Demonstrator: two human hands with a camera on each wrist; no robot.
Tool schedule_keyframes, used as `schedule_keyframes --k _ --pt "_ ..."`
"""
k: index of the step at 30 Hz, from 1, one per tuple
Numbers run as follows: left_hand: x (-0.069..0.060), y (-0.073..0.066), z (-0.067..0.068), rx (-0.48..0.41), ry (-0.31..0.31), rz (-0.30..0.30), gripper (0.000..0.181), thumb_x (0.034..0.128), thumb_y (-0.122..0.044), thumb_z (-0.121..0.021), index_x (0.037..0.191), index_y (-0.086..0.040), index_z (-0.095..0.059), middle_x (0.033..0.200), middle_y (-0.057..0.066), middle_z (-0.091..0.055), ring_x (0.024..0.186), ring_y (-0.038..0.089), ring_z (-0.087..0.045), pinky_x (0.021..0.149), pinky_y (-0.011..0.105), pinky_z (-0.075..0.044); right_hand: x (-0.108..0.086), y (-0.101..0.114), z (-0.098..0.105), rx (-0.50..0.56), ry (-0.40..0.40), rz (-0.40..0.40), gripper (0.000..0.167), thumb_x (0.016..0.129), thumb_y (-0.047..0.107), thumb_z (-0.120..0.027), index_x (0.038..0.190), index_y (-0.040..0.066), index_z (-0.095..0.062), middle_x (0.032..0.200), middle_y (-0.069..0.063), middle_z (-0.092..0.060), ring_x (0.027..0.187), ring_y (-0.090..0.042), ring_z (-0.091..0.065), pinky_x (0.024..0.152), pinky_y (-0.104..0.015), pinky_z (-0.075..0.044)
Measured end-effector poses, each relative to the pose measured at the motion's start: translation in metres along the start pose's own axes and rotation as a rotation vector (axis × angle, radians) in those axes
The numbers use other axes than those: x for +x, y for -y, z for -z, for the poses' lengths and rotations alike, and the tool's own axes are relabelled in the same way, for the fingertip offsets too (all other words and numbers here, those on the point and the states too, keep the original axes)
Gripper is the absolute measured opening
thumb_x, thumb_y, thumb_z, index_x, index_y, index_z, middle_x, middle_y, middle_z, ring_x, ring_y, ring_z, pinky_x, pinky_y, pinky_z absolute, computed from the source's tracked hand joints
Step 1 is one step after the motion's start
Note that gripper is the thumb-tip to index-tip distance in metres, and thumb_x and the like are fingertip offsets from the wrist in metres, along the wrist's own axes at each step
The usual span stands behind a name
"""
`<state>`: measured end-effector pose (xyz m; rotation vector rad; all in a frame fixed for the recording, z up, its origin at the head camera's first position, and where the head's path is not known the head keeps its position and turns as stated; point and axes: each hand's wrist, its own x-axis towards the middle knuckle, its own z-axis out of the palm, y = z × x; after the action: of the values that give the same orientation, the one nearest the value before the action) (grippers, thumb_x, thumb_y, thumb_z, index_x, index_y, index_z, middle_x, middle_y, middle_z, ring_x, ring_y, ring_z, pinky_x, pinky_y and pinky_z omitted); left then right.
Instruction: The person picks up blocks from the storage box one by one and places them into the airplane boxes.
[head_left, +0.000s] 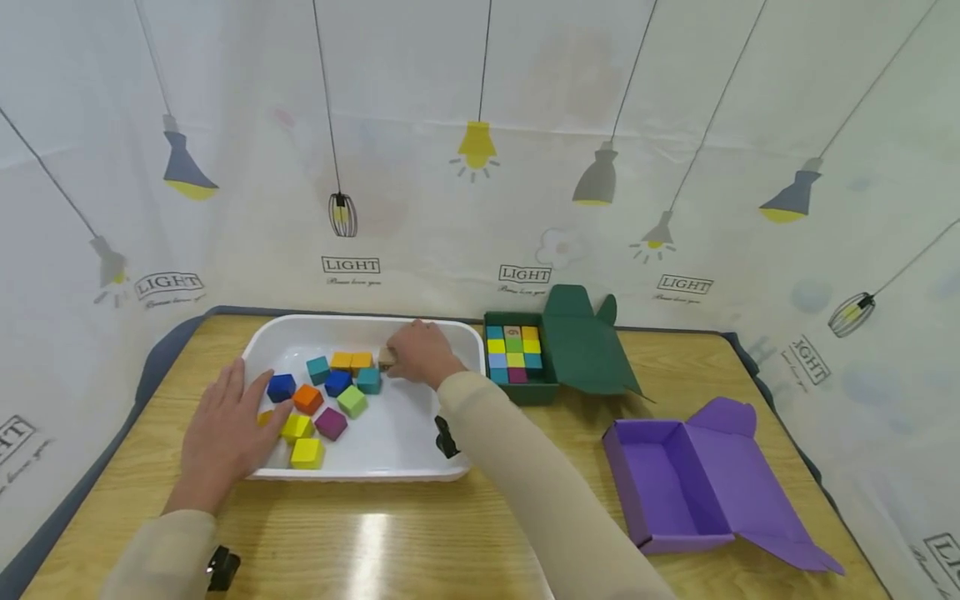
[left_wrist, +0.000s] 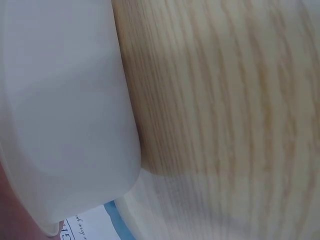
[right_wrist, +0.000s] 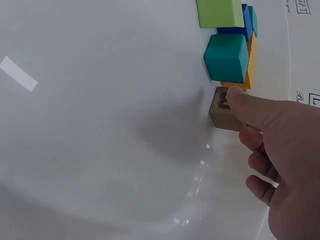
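Observation:
My right hand (head_left: pixel 423 354) reaches into the back right part of a white tray (head_left: pixel 405 437). In the right wrist view its thumb lies on a plain wooden cube (right_wrist: pixel 222 116) with a dark marking, pinching it; the index finger is mostly hidden. Beside that cube sits a teal cube (right_wrist: pixel 226 57). My left hand (head_left: pixel 228 421) rests over the tray's left rim with its fingers extended, close to a dark blue cube (head_left: pixel 281 387) and a yellow cube (head_left: pixel 297 427). The left wrist view shows mainly the tray's outer wall (left_wrist: pixel 70 110).
Several other coloured cubes, among them a magenta cube (head_left: pixel 331 423), lie in the tray. Right of it stands a green box (head_left: pixel 521 395) holding rows of cubes, lid folded open. A purple box (head_left: pixel 626 492) with an open lid is at the table's (head_left: pixel 360 533) right front.

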<state>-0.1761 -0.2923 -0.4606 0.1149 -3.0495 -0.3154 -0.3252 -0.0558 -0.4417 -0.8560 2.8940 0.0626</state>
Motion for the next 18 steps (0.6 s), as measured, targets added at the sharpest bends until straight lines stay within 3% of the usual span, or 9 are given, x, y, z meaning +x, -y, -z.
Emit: schedule_keyframes --k 8,18 --pt "-0.0005 0.0016 -0.0001 -0.001 0.007 0.007 0.075 0.0981 -0.057 -0.037 0.149 -0.002 -0.033 0.159 0.031 -0.007 0.147 0.049 -0.008 0.118 0.066 -0.011 0.0016 0.0055 -0.0028 -0.019 -0.035 -0.010 0.032 0.090 0.047 -0.064 0.115 0.028 -0.070 0.106 0.009 -0.068 0.099 -0.014 -0.050 0.097 -0.031 -0.044" --pt "-0.0009 0.0003 0.0008 -0.004 0.004 0.011 0.074 0.0983 -0.055 -0.039 0.149 -0.002 -0.033 0.159 0.031 -0.008 0.147 0.049 -0.008 0.118 0.067 -0.011 0.0020 0.0014 -0.0042 -0.052 -0.019 -0.017 0.026 0.092 0.044 -0.064 0.106 0.023 -0.071 0.099 0.007 -0.065 0.095 -0.015 -0.050 0.098 -0.032 -0.044"
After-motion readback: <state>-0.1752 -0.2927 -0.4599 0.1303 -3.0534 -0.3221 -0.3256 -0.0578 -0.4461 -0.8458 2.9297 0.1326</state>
